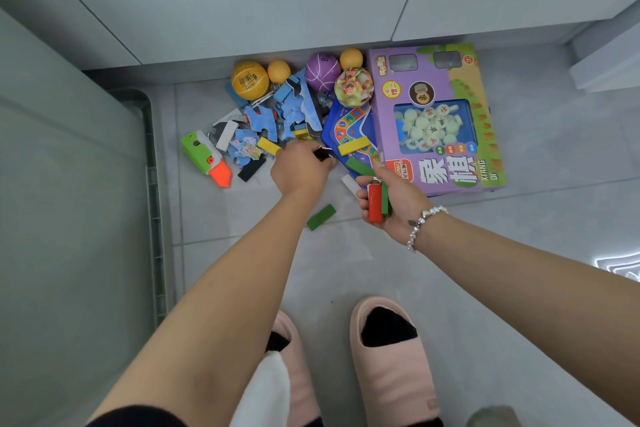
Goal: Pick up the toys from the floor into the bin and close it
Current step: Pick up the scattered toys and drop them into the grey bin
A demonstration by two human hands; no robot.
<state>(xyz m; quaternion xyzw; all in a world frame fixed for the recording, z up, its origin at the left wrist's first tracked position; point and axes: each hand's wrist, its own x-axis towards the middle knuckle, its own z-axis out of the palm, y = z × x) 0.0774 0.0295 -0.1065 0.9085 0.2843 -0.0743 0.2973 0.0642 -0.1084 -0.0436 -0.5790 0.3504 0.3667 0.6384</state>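
Two arms stretch down toward the toy pile on the floor. The left hand (302, 168) pinches a dark piece (322, 152) at its fingertips; the right hand (391, 204) curls around red and green blocks (376, 203).

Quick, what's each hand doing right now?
Left hand: pinching a small dark piece at the toy pile.
Right hand: gripping a red block and a green block.
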